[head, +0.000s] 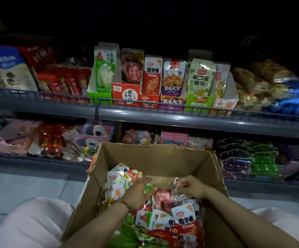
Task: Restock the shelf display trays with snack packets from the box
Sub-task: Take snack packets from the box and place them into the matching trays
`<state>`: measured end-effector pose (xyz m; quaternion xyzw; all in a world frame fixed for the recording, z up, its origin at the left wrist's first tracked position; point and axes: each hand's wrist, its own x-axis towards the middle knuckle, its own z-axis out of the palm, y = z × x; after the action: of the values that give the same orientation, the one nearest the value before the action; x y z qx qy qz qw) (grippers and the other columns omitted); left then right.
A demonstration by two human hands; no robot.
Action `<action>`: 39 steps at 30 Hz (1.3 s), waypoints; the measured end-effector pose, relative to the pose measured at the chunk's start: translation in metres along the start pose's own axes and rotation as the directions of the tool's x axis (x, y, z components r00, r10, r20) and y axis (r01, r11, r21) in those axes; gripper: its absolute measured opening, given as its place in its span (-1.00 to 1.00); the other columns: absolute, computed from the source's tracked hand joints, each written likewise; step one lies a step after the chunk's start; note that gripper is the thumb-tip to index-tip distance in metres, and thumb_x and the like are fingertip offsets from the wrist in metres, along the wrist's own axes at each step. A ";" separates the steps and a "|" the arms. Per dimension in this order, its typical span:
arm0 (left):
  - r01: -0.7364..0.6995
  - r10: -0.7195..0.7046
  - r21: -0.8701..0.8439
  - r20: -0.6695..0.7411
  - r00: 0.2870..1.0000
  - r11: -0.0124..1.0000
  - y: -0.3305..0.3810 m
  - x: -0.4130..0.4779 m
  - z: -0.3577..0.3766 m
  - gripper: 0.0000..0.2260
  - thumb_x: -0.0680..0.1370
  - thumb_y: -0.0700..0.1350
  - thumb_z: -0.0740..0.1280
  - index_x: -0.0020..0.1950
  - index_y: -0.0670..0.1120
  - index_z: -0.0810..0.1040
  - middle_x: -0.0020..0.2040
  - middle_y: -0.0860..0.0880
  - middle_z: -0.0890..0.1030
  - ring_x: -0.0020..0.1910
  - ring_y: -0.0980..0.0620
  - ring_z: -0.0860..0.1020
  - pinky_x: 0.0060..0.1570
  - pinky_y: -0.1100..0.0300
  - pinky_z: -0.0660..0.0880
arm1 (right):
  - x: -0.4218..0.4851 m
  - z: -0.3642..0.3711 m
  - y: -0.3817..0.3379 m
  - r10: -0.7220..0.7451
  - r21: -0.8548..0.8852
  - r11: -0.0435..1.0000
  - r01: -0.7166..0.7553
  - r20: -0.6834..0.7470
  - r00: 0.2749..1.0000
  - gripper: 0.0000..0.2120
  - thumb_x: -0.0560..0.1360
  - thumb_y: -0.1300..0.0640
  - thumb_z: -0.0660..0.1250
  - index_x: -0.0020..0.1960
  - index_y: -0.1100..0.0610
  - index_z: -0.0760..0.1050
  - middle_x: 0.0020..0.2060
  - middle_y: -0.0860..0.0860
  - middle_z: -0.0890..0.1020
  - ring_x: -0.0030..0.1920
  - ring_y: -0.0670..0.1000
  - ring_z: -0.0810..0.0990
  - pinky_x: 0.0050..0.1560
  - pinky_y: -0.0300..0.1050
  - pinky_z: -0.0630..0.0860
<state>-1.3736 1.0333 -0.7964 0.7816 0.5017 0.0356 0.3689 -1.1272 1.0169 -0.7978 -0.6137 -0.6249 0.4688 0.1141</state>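
Low in the middle of the frame, the cardboard box sits open below the shelf trays, heaped with snack packets, so both hands reach in from above. The left hand lies flat on the heap, fingers straight and together, likely steadying it, while the right hand pinches a red packet by its edge with curled fingers.

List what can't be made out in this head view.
All in the head view:
- Brown cardboard box: floor hidden by snack packets; near wall cut off by the bottom edge.
- Clear-edged plastic packet pinched by the right hand: label hidden by the hand.
- Cardboard display trays: stock depth hidden behind the front packets.
- Blue wrappers, far right: print blurred.
- Above the top shelf: too dark.
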 end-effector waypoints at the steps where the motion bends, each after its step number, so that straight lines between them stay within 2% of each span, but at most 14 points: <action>1: 0.006 -0.006 -0.111 0.004 1.000 0.994 0.004 -0.001 -0.003 -0.49 0.59 0.19 0.13 0.48 0.00 0.21 0.41 0.08 0.31 0.41 0.06 0.28 0.33 0.27 0.20 | -0.002 -0.004 -0.010 -0.018 0.077 0.997 0.022 -0.056 0.998 -0.93 0.44 0.26 0.41 -0.16 0.28 0.60 -0.27 -0.10 0.66 -0.21 -0.21 0.60 -0.01 -0.28 0.53; 5: 0.029 -0.072 -0.482 -0.071 0.995 0.876 0.016 0.003 -0.022 -0.41 0.49 0.29 0.20 0.42 0.00 0.26 0.32 0.08 0.41 0.30 0.05 0.42 0.30 0.03 0.40 | -0.006 -0.022 -0.053 -0.057 0.298 0.947 0.123 -0.220 0.974 -0.92 0.47 0.26 0.38 -0.11 0.28 0.60 -0.21 0.14 0.66 -0.23 -0.18 0.62 -0.09 -0.36 0.50; 8: 0.048 -0.231 -0.734 -0.151 0.961 0.677 0.024 0.002 -0.047 -0.61 0.51 0.08 0.32 0.23 -0.10 0.39 0.13 -0.08 0.54 -0.11 0.10 0.60 -0.14 0.11 0.62 | -0.006 -0.024 -0.076 -0.065 0.366 0.915 0.171 -0.284 0.957 -0.89 0.47 0.26 0.38 -0.09 0.31 0.60 -0.23 0.03 0.68 -0.22 -0.20 0.63 -0.11 -0.38 0.50; 11: 0.021 -0.316 -0.850 -0.173 0.933 0.527 0.030 -0.004 -0.072 -0.70 0.54 0.01 0.31 0.14 -0.16 0.37 -0.01 -0.15 0.53 -0.38 0.08 0.60 -0.19 0.05 0.63 | -0.005 -0.023 -0.098 -0.055 0.486 0.843 0.232 -0.352 0.934 -0.96 0.47 0.27 0.36 -0.14 0.23 0.59 -0.30 -0.09 0.69 -0.25 -0.24 0.63 -0.19 -0.42 0.47; 13: -0.019 -0.311 -0.863 -0.201 0.929 0.504 0.034 -0.011 -0.085 -0.70 0.57 0.01 0.27 0.16 -0.19 0.38 0.01 -0.14 0.54 -0.35 0.04 0.63 -0.27 0.16 0.62 | -0.002 -0.021 -0.115 -0.046 0.531 0.802 0.273 -0.400 0.915 -0.94 0.47 0.20 0.37 -0.14 0.14 0.61 -0.25 -0.07 0.70 -0.23 -0.22 0.63 -0.22 -0.38 0.47; 16: -0.150 -0.232 -0.808 -0.332 0.914 0.569 0.046 -0.019 -0.101 -0.61 0.56 0.04 0.23 0.32 -0.10 0.31 0.08 -0.03 0.57 -0.07 -0.01 0.62 -0.16 0.21 0.60 | 0.006 -0.020 -0.140 0.005 0.606 0.732 0.312 -0.463 0.886 -0.94 0.46 0.13 0.39 -0.18 0.07 0.63 -0.19 0.00 0.71 -0.14 -0.03 0.64 -0.09 -0.12 0.53; 19: -0.280 -0.105 -0.763 -0.412 0.905 0.583 0.061 -0.023 -0.121 -0.47 0.51 0.18 0.18 0.44 0.16 0.12 0.25 0.14 0.40 0.22 0.05 0.45 0.03 0.19 0.50 | 0.008 -0.023 -0.172 -0.038 0.612 0.682 0.400 -0.516 0.856 -0.93 0.49 0.15 0.35 -0.11 0.13 0.60 -0.19 0.01 0.71 -0.14 -0.02 0.64 -0.15 -0.28 0.55; 22: -0.296 -0.038 -0.805 -0.367 0.930 0.514 0.071 -0.023 -0.142 -0.34 0.44 0.33 0.21 0.46 0.27 0.01 0.32 0.20 0.25 0.31 0.09 0.31 0.20 0.05 0.42 | 0.004 -0.022 -0.197 -0.138 0.650 0.659 0.378 -0.390 0.910 -0.70 0.60 -0.01 0.14 0.10 0.11 0.58 -0.02 -0.04 0.69 0.00 -0.14 0.63 -0.07 -0.38 0.49; 25: -0.225 -0.039 -0.863 -0.271 0.962 0.453 0.074 -0.020 -0.156 -0.36 0.45 0.28 0.27 0.47 0.08 0.23 0.40 0.05 0.36 0.32 0.04 0.39 0.28 0.00 0.39 | 0.003 -0.020 -0.207 -0.210 0.757 0.582 0.297 -0.212 0.954 -0.58 0.62 -0.10 -0.03 0.24 0.06 0.48 0.14 -0.07 0.61 0.20 -0.12 0.55 0.14 -0.22 0.51; 27: -0.192 -0.136 -0.906 -0.259 0.956 0.376 0.074 -0.021 -0.162 -0.62 0.56 0.12 0.23 0.29 -0.04 0.44 0.14 -0.06 0.60 0.12 0.00 0.57 0.11 0.10 0.51 | 0.002 -0.027 -0.215 -0.248 0.721 0.607 0.334 -0.227 0.942 -0.65 0.62 -0.04 0.04 0.24 0.07 0.47 0.18 0.00 0.60 0.20 -0.07 0.56 0.11 -0.20 0.54; 29: -0.193 -0.154 -0.890 -0.277 0.948 0.412 0.069 -0.021 -0.168 -0.78 0.57 0.03 0.22 0.12 -0.03 0.52 -0.05 -0.01 0.67 -0.06 0.06 0.65 -0.12 0.24 0.56 | 0.002 -0.042 -0.221 -0.256 0.568 0.699 0.433 -0.367 0.894 -0.78 0.57 0.07 0.21 0.20 0.01 0.45 0.19 0.02 0.58 0.20 -0.05 0.56 0.04 -0.27 0.55; 31: -0.197 -0.116 -0.840 -0.293 0.949 0.505 0.064 -0.022 -0.178 -0.80 0.54 0.03 0.27 0.08 -0.04 0.55 -0.09 0.00 0.70 -0.10 0.06 0.66 -0.18 0.30 0.56 | 0.004 -0.060 -0.227 -0.302 0.395 0.773 0.497 -0.460 0.835 -0.54 0.45 0.07 0.36 0.30 -0.07 0.32 0.24 -0.08 0.49 0.25 -0.05 0.49 0.01 -0.31 0.50; 34: -0.202 -0.061 -0.771 -0.297 0.953 0.603 0.062 -0.023 -0.197 -0.74 0.50 0.06 0.32 0.07 -0.08 0.56 -0.07 -0.04 0.70 -0.07 0.02 0.67 -0.07 0.21 0.57 | 0.008 -0.083 -0.242 -0.352 0.352 0.804 0.480 -0.368 0.860 -0.20 0.38 0.02 0.43 0.46 -0.20 0.03 0.24 -0.15 0.39 0.22 -0.09 0.46 -0.01 -0.28 0.47; 39: -0.231 0.024 -0.663 -0.305 0.952 0.712 0.063 -0.015 -0.226 -0.78 0.52 0.05 0.31 0.03 -0.07 0.56 -0.06 -0.05 0.70 -0.07 0.01 0.66 -0.02 0.18 0.57 | 0.018 -0.114 -0.273 -0.403 0.351 0.823 0.446 -0.191 0.895 -0.41 0.44 0.18 0.39 0.38 -0.11 0.28 0.13 0.04 0.62 0.07 0.01 0.63 -0.12 -0.17 0.58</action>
<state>-1.4294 1.1298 -0.5893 0.6074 0.4421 0.3538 0.5572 -1.2294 1.1360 -0.5464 -0.4488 -0.6340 0.5111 0.3679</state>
